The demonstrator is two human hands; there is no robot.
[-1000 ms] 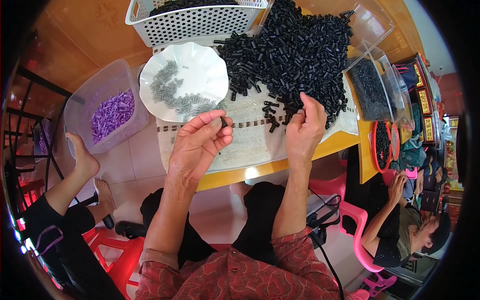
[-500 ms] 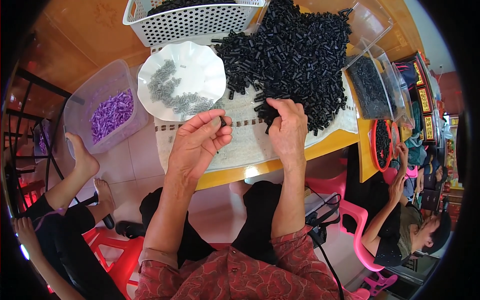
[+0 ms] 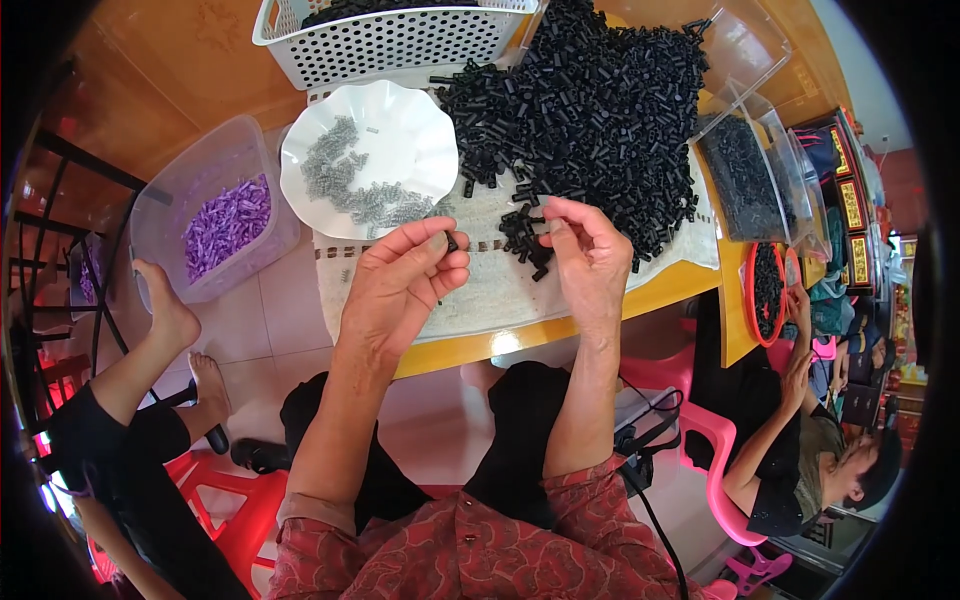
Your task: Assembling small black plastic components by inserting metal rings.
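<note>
My left hand is closed in a pinch on a small black tubular piece, held above the cloth near the white plate's lower edge. My right hand is beside a small cluster of loose black pieces, with thumb and forefinger slightly apart and nothing visible between them. Beyond it spreads a large pile of black tubular pieces. On the white wavy-rimmed plate lie small metal springs.
A white perforated basket stands at the back. Left of the table is a clear tub of purple pieces. Clear boxes and a red tray of black pieces are at right. A person sits at right; another person's legs show at left.
My right hand has drawn back slightly to the right, its fingers closer together. A small cluster of black pieces now lies apart from the pile's near edge. My left hand keeps its pinch.
</note>
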